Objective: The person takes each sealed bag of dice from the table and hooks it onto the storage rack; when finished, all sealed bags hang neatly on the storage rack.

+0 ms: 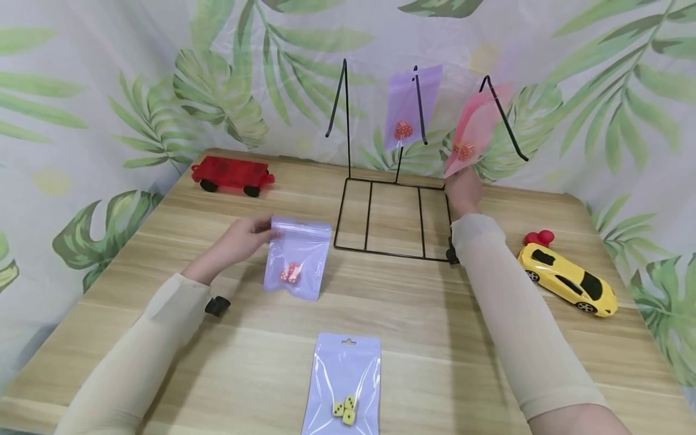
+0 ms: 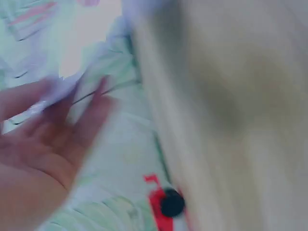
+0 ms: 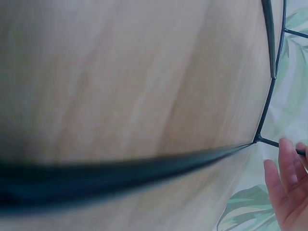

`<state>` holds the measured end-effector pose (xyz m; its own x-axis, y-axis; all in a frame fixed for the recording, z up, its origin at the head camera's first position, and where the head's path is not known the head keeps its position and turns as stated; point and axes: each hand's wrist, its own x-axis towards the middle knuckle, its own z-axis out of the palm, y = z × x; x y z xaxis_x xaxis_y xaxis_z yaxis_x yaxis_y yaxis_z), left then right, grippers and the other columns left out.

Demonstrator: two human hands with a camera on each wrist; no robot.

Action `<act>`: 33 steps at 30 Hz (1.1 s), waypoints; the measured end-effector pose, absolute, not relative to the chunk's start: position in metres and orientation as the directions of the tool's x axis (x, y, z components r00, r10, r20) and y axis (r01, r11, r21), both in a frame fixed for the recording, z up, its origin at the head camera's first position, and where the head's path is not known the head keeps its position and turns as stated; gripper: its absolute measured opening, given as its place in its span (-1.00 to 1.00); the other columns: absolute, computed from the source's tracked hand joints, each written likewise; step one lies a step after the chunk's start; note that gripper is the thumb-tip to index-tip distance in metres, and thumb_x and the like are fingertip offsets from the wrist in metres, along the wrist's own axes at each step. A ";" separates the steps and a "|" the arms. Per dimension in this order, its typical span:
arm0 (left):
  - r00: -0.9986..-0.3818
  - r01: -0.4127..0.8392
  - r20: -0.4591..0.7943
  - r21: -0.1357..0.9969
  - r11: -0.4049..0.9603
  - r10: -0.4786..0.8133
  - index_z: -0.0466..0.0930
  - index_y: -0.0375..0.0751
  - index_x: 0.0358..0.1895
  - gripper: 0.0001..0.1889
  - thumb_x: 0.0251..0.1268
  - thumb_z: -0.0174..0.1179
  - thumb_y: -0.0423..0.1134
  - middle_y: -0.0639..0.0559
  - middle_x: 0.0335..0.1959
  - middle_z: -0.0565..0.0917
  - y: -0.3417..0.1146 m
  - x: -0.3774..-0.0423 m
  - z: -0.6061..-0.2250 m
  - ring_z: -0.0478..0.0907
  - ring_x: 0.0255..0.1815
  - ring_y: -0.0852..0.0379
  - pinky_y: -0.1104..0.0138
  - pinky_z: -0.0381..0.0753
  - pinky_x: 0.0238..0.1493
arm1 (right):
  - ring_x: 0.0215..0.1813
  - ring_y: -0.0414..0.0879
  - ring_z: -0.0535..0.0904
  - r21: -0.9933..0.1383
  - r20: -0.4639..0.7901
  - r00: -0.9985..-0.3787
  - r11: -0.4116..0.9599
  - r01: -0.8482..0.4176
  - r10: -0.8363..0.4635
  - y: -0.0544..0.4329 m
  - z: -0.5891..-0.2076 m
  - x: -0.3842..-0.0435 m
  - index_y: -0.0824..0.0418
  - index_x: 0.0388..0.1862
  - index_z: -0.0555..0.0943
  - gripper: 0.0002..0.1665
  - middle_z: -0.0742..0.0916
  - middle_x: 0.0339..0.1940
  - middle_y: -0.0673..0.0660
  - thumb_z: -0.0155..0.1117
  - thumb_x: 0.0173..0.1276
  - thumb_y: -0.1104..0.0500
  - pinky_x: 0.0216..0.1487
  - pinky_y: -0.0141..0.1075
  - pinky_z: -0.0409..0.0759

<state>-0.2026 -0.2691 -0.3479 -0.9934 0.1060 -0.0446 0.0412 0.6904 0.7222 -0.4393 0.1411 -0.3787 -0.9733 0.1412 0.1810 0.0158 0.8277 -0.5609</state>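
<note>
Left hand (image 1: 241,243) pinching purple bag (image 1: 307,249), red white-spotted dice (image 1: 290,273) inside

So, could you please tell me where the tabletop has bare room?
Bare wood lies between the bag of yellow dice and the right sleeve, and between the red wagon and wire rack. It is crowded around the right hand and pink bag.
</note>
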 end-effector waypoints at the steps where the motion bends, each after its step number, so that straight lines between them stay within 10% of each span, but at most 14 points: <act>1: -0.995 0.069 0.013 0.793 0.605 0.096 0.51 -0.48 0.11 -0.67 0.52 0.07 -0.24 -0.23 -0.08 0.67 -0.265 -0.199 -0.342 0.60 -0.08 0.03 0.21 0.62 0.03 | 0.04 0.31 0.63 -0.556 0.185 -0.974 0.831 0.009 0.134 0.142 -0.380 -0.439 0.31 -0.15 0.62 -0.64 0.73 -0.04 0.35 -0.06 0.49 0.10 0.03 0.17 0.55; 11: -0.865 0.475 0.479 0.878 0.067 -0.148 0.55 -0.14 -0.18 -0.94 0.47 0.10 -0.36 0.18 -0.36 0.68 -0.212 -0.180 -0.285 0.59 -0.37 0.27 0.48 0.61 -0.30 | 0.05 0.30 0.64 -0.622 0.224 -0.961 0.783 -0.012 0.163 0.138 -0.384 -0.433 0.33 -0.06 0.63 -0.57 0.74 -0.03 0.37 -0.06 0.53 0.04 0.06 0.14 0.54; 19: -0.775 0.603 0.588 0.798 0.008 -0.232 0.55 -0.10 -0.18 -0.84 0.44 0.05 -0.46 0.17 -0.34 0.71 -0.187 -0.189 -0.258 0.62 -0.33 0.25 0.44 0.63 -0.26 | 0.03 0.30 0.65 -0.554 0.177 -0.973 0.832 0.025 0.147 0.138 -0.379 -0.434 0.33 -0.14 0.64 -0.60 0.74 -0.05 0.36 -0.10 0.50 0.11 0.03 0.15 0.57; 33: -0.803 0.554 0.533 0.833 -0.002 -0.265 0.54 -0.15 -0.12 -0.91 0.48 0.07 -0.38 0.19 -0.36 0.71 -0.183 -0.219 -0.261 0.65 -0.36 0.25 0.43 0.68 -0.27 | 0.08 0.29 0.64 -0.596 0.208 -0.964 0.803 0.007 0.163 0.137 -0.381 -0.432 0.29 -0.03 0.63 -0.59 0.74 -0.01 0.34 -0.03 0.53 0.03 0.07 0.15 0.54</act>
<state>-0.2187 -0.1834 -0.2606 -0.8032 -0.2653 0.5334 0.5537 -0.0023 0.8327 -0.4316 0.1372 -0.3815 -0.9645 0.1625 0.2083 0.0065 0.8028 -0.5961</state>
